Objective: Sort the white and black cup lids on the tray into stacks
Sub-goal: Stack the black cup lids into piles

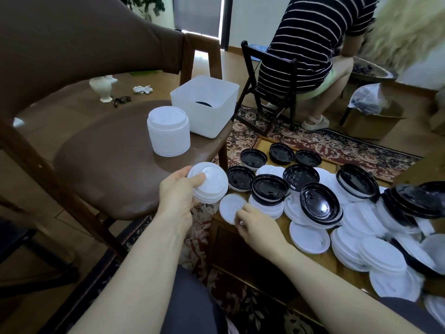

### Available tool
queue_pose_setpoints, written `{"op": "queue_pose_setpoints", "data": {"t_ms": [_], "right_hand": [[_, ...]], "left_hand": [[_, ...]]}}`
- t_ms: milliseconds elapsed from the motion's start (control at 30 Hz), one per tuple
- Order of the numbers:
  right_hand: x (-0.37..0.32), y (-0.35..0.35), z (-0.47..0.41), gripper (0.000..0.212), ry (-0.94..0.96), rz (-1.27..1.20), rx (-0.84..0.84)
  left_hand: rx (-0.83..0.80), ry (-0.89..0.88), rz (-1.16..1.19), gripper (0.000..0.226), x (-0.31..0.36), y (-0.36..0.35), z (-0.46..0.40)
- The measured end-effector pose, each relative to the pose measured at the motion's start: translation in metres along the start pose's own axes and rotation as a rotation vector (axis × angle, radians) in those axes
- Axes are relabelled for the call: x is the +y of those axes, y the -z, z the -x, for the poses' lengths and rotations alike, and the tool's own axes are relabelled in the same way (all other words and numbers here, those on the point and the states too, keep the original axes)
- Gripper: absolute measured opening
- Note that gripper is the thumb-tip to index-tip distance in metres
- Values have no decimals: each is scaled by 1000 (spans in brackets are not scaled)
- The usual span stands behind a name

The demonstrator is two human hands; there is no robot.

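I have a loose white lid (232, 209) at the tray's (265, 141) near-left corner, pinched at its edge by my right hand (255, 225). My left hand (179, 192) grips a short stack of white lids (209, 186) just beside it. I'd keep the lid level, seat it squarely, then add to the tall white stack (168, 133) on the chair (101, 150).

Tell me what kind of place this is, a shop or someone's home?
Probably a home room used for piecework, not a shop: a patterned rug on the floor, a brown cushioned chair serving as a work surface, and loose cup lids heaped on a low wooden tray.
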State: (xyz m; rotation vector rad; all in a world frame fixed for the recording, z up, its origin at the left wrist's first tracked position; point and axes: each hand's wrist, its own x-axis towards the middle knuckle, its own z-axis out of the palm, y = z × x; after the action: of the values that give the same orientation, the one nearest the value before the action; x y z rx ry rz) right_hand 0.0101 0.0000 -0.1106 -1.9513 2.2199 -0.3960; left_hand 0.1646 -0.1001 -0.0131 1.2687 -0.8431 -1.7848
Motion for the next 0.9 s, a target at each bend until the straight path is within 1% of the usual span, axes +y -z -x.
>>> {"op": "queue_pose_setpoints", "data": {"t_ms": [67,133,167,233,267,333,367,433,500,567,633,733,767,833,900], "right_hand": [[-3,12,-1,8,-75,-99,79],[-8,35,-2,7,-187,-314,180],[-10,49,-1,9,-258,-486,226],[-10,80,6,8,-413,-921,295],[-7,95,13,7,-469,-1124,306],[1,119,29,15,-501,-1471,274],[4,129,37,17,-498,-1597,241],[8,140,53,19,-513,-1719,186],[9,144,68,25,-551,-1755,153],[11,145,81,33,-596,-1732,157],[12,145,93,36,-654,-1670,189],[15,140,114,41,-749,-1613,250],[15,137,120,44,-773,-1548,243],[17,130,130,47,-805,-1324,228],[22,125,135,46,-770,-1070,312]], "left_hand": [[-14,12,-14,37,0,0,0],[-38,16,-26,40,-1,-1,1],[-43,8,-27,41,-2,-1,2],[-41,-14,-16,42,-2,-3,3],[-42,-23,-9,43,-3,-4,4],[-64,-22,-1,44,-6,-11,9],[-89,-15,0,44,-10,-17,13],[-172,3,-16,44,-20,-32,26],[-273,23,-26,44,-33,-48,40],[-373,46,-8,40,-44,-65,55],[-468,81,44,39,-52,-79,67],[-560,127,97,39,-67,-93,79],[-572,132,92,37,-71,-95,80],[-586,154,79,37,-79,-97,83],[-596,177,50,40,-84,-97,83]]}}
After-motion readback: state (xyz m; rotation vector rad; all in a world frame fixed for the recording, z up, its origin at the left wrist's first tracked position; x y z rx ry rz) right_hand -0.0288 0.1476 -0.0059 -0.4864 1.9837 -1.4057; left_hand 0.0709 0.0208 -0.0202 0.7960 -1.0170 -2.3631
